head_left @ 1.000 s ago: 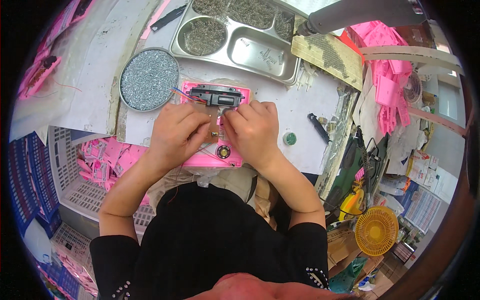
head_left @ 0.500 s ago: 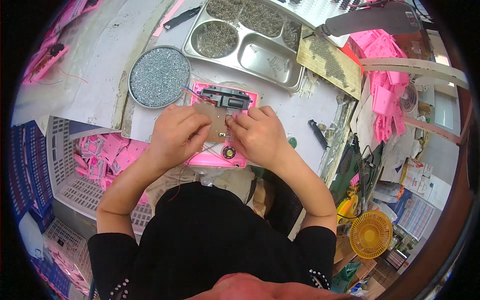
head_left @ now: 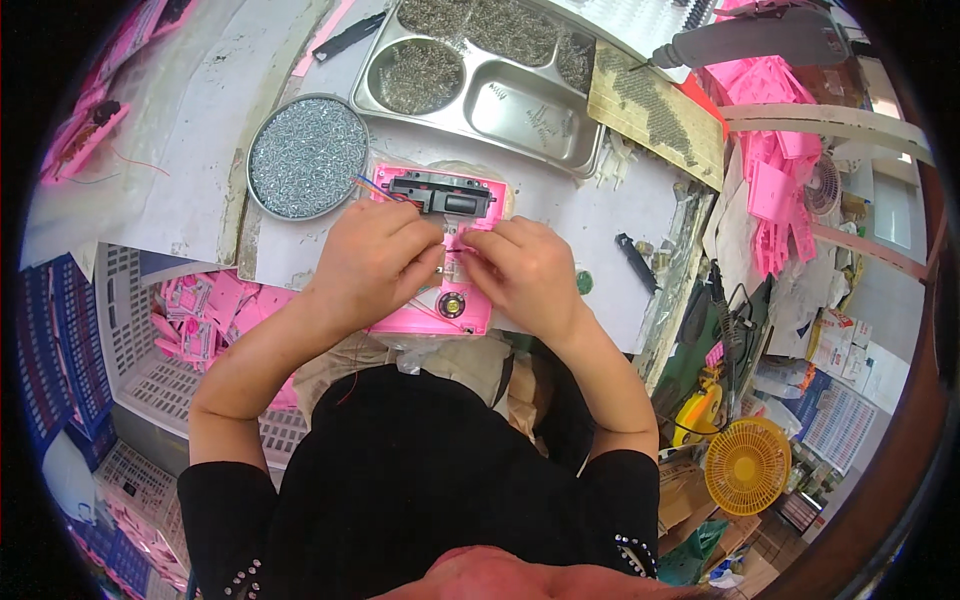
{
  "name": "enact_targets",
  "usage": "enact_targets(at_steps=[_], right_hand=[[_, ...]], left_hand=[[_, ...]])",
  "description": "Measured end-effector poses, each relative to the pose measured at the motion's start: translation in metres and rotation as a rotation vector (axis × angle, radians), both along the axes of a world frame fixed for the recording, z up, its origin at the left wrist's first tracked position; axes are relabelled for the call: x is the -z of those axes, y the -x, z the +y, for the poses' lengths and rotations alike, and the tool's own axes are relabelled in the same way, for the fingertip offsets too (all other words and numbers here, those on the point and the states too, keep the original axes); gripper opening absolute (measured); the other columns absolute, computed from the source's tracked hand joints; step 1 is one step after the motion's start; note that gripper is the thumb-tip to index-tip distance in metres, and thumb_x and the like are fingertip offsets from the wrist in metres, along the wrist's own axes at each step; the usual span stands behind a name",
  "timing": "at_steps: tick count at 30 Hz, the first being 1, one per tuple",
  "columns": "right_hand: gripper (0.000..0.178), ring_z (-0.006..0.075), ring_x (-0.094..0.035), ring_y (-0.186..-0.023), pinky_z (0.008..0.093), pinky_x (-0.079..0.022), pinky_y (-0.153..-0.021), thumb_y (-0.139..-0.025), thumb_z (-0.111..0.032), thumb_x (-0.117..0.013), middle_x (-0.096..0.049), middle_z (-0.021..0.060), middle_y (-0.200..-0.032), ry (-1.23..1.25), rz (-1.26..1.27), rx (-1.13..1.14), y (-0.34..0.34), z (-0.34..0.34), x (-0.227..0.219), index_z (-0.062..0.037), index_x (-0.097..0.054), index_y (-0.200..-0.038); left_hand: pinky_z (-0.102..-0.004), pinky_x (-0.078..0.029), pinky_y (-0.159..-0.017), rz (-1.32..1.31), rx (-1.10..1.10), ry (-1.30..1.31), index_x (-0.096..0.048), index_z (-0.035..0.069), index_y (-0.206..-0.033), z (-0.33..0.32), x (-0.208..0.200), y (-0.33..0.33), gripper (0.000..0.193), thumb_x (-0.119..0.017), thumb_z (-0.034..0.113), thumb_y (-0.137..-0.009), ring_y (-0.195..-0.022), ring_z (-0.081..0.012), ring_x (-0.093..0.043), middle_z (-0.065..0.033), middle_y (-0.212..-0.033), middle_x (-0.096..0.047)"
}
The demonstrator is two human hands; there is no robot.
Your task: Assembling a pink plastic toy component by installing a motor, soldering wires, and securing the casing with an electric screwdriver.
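A pink plastic housing (head_left: 408, 322) lies in front of me on the worktable. A black mechanism (head_left: 440, 196) sits across its far end, and a round black part with a yellowish centre (head_left: 452, 304) is at its near right. My left hand (head_left: 372, 258) is closed over the housing's left side, pinching a brown circuit board that its fingers now almost wholly hide. My right hand (head_left: 520, 272) is closed over the right side, fingertips close to the left hand's. A thin dark piece shows between the fingertips; what the right hand grips is too small to tell.
A round tray of silver screws (head_left: 307, 157) stands at the far left. Behind the housing is a steel compartment tray (head_left: 470, 130) with springs. A power screwdriver (head_left: 750, 42) hangs at the far right. A crate (head_left: 140, 340) of pink parts is at left.
The brown board, plainly visible before, has gone behind my left fingers. My left hand has moved right, closer to the right hand. The view has shifted slightly.
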State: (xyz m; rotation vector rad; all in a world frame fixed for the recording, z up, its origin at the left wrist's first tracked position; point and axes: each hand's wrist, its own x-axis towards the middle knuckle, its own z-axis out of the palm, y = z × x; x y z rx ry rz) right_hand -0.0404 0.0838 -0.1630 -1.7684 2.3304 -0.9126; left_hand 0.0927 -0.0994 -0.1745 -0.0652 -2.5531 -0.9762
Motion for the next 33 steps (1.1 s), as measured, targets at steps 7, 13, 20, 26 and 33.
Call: enact_targets(at_steps=[7, 13, 20, 26, 33], right_hand=[[0.014, 0.0272, -0.065, -0.075, 0.0408, -0.053, -0.066, -0.079, -0.015, -0.078, -0.064, 0.0066, -0.079, -0.239, 0.122, -0.083, 0.002, -0.013, -0.012, -0.0059, -0.070, -0.086], [0.010, 0.0273, -0.065, -0.080, 0.0399, -0.054, -0.071, -0.078, -0.011, -0.069, -0.065, 0.0077, -0.084, -0.192, 0.149, -0.087, -0.005, -0.012, -0.018, -0.0051, -0.069, -0.086], [0.021, 0.0249, -0.069, -0.079, 0.0355, -0.055, -0.066, -0.076, -0.010, -0.070, -0.072, 0.0078, -0.097, 0.095, 0.152, -0.055, -0.001, -0.009, 0.006, -0.0051, -0.071, -0.096], [0.022, 0.0219, -0.069, -0.074, 0.0341, -0.054, -0.061, -0.076, -0.010, -0.070, -0.073, 0.0032, -0.096, 0.116, 0.092, -0.018, -0.003, -0.008, 0.019, -0.0085, -0.072, -0.098], [0.017, 0.0217, -0.066, -0.072, 0.0348, -0.052, -0.060, -0.076, -0.012, -0.069, -0.070, 0.0027, -0.091, 0.001, 0.191, 0.003, -0.010, -0.015, 0.009, -0.0087, -0.071, -0.093]], left_hand=[[-0.0408, -0.042, -0.064, 0.024, -0.037, -0.004, -0.066, 0.008, -0.090, 0.002, 0.001, -0.001, 0.015, -0.076, 0.011, -0.080, -0.072, -0.0270, -0.061, -0.0052, -0.078, -0.060], [-0.0407, -0.042, -0.067, 0.013, -0.071, -0.030, -0.066, 0.008, -0.089, -0.005, 0.003, -0.012, 0.014, -0.076, 0.008, -0.080, -0.072, -0.0275, -0.061, -0.0062, -0.080, -0.062], [-0.0397, -0.041, -0.065, 0.018, -0.073, -0.070, -0.066, 0.008, -0.090, -0.008, 0.005, -0.020, 0.014, -0.077, 0.007, -0.080, -0.065, -0.0260, -0.056, -0.0048, -0.075, -0.059], [-0.0388, -0.040, -0.062, 0.064, -0.060, -0.102, -0.066, 0.008, -0.090, -0.005, 0.008, -0.020, 0.016, -0.077, 0.004, -0.079, -0.065, -0.0260, -0.057, -0.0052, -0.075, -0.060], [-0.0390, -0.040, -0.062, 0.077, -0.055, -0.094, -0.066, 0.007, -0.088, -0.004, 0.008, -0.018, 0.017, -0.078, 0.004, -0.077, -0.066, -0.0266, -0.058, -0.0059, -0.075, -0.060]])
